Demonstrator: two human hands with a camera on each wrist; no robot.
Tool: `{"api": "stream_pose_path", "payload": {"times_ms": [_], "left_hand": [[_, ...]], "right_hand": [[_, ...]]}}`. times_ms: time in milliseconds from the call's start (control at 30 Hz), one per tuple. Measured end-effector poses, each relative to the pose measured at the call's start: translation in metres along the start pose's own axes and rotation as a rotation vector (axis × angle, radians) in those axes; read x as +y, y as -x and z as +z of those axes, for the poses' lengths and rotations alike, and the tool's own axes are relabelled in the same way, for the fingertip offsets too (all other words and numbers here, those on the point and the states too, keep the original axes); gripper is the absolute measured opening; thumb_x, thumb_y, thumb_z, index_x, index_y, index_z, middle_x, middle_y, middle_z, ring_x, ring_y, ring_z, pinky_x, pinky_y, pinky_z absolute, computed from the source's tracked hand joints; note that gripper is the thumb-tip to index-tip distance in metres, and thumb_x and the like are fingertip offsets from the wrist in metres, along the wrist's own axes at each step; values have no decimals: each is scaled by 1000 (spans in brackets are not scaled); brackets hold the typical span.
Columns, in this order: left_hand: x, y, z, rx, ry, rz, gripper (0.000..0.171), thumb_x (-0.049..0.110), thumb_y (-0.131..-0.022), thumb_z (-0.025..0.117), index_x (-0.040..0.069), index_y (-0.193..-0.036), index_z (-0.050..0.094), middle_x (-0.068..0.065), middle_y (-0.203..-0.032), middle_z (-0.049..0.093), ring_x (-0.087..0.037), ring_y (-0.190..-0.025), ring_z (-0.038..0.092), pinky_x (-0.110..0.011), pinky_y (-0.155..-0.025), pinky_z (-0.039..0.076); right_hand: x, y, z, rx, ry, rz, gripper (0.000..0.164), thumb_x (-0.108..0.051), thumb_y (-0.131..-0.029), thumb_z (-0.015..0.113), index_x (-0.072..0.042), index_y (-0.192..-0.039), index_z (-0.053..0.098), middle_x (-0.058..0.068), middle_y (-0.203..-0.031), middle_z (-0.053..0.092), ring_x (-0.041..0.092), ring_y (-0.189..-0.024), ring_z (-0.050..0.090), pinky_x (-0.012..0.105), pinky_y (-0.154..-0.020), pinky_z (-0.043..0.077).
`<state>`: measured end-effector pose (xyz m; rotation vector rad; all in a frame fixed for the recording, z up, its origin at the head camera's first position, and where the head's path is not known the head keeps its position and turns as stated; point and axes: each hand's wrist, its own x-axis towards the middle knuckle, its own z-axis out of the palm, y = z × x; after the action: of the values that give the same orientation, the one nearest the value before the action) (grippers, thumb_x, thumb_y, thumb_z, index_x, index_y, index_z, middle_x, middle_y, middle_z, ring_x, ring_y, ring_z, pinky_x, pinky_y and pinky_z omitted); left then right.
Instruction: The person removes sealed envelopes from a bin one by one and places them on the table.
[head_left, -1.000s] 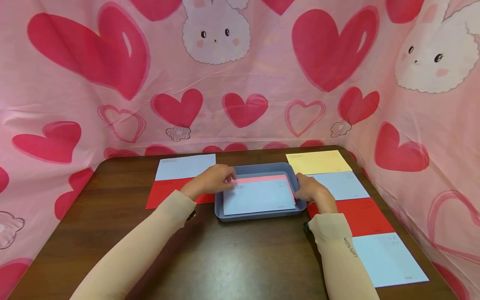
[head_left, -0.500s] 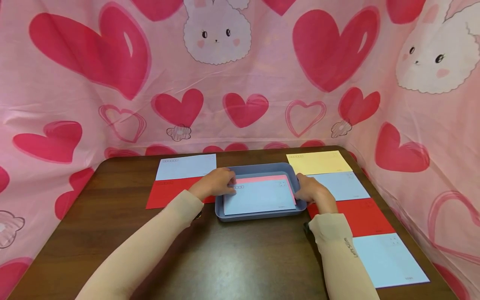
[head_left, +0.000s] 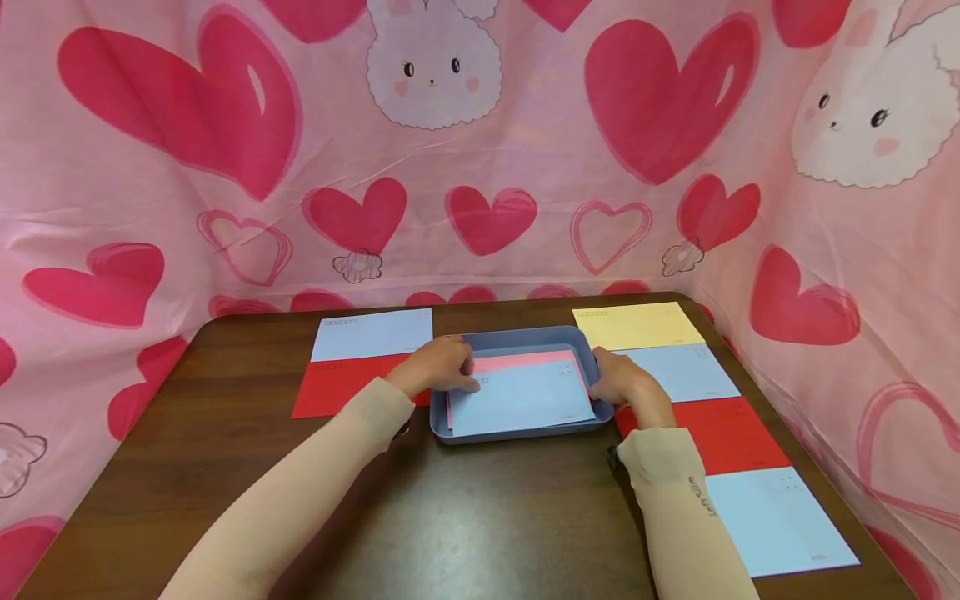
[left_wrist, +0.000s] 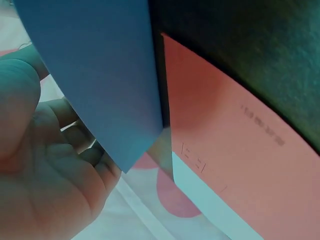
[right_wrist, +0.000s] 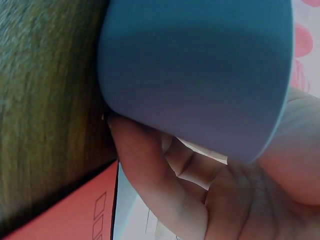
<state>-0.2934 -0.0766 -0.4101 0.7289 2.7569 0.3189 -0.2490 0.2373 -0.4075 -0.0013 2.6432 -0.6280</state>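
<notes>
- tray point(head_left: 517, 337): smooth, matt plastic
- envelopes point(head_left: 522, 400): smooth, matt paper
- surface point(head_left: 480, 500): wood-grained, slightly glossy
- backdrop point(head_left: 427, 162): creased cloth
- sleeves point(head_left: 300, 492): smooth, matt cloth

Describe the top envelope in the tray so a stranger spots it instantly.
On the dark wooden table, find the blue-grey tray between the left hand and right hand. Inside, the pale blue envelope is uppermost, a pink envelope peeking past its far edge. Unlike similar blue envelopes laid on the table, this one sits within the tray.

A light-blue envelope point(head_left: 525, 400) overlaps a pink envelope point(head_left: 517, 361) inside a bluish tray point(head_left: 517, 337)
</notes>
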Motion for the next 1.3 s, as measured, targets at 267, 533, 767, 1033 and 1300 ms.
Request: {"api": "stream_pose_path", "payload": {"times_ms": [267,533,767,1033,1300], "left_hand": [[-2,0,0,-9,119,7,31,35,-90,85,14,-102,66,-1,-94,66,-18,-91,61,-31,-78,55],[-4,7,-4,-9,301,4,31,31,-91,85,14,-110,66,-2,-105,69,-19,-96,64,-32,-81,58],[-6,15,-10,-26,402,-20,26,27,-93,83,14,-112,72,-4,-106,69,-22,-100,63,-32,-80,59],[-8,23,-9,-72,546,-66,31,24,-94,83,14,-119,67,-10,-121,64,-25,-106,64,-33,-83,62],[-9,33,-1,-27,596,1,29,18,-97,78,13,-123,67,-9,-119,67,-23,-101,67,-36,-81,63]], "right_hand": [[2,0,1,0,-7,-1,75,-8,-94,72,10,-155,32,35,-136,55,37,-101,63,43,-80,60],[3,-1,0,-7,2,13,76,-8,-95,70,9,-158,29,35,-141,52,38,-104,62,41,-78,58],[2,-1,-1,-6,-6,18,77,-8,-95,71,9,-158,29,36,-141,52,38,-104,62,45,-82,60],[2,-1,-1,-4,-13,14,78,-8,-94,73,9,-157,29,36,-141,52,39,-106,61,46,-83,60],[2,0,-1,-7,-18,16,78,-9,-94,73,8,-157,30,35,-141,51,40,-110,60,47,-84,60]]}}
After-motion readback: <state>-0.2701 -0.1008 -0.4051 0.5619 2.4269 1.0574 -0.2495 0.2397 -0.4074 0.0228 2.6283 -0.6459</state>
